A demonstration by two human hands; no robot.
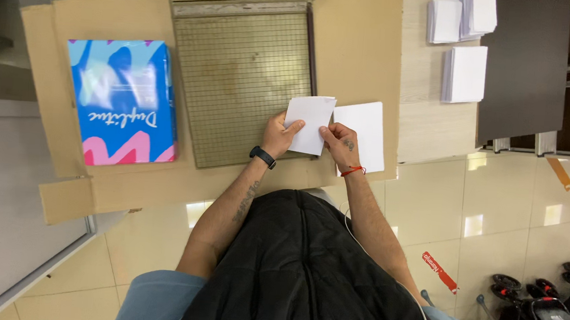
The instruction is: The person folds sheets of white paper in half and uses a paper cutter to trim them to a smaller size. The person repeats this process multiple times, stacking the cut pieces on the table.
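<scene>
Both hands hold one small stack of cut white paper (312, 118) above the near right corner of the gridded paper cutter (240, 77). My left hand (277, 135), with a black watch on its wrist, grips the stack's left edge. On the right edge is my right hand (339, 144), a red string around its wrist. Just right of the hands, another pile of cut white sheets (367, 129) lies on the cardboard (356, 48).
A blue and pink ream of paper (122, 102) lies on the cardboard left of the cutter. More white paper stacks (465, 74) (445, 19) sit on the pale table at the back right. A dark panel (524, 63) stands further right. Shiny tiled floor lies below.
</scene>
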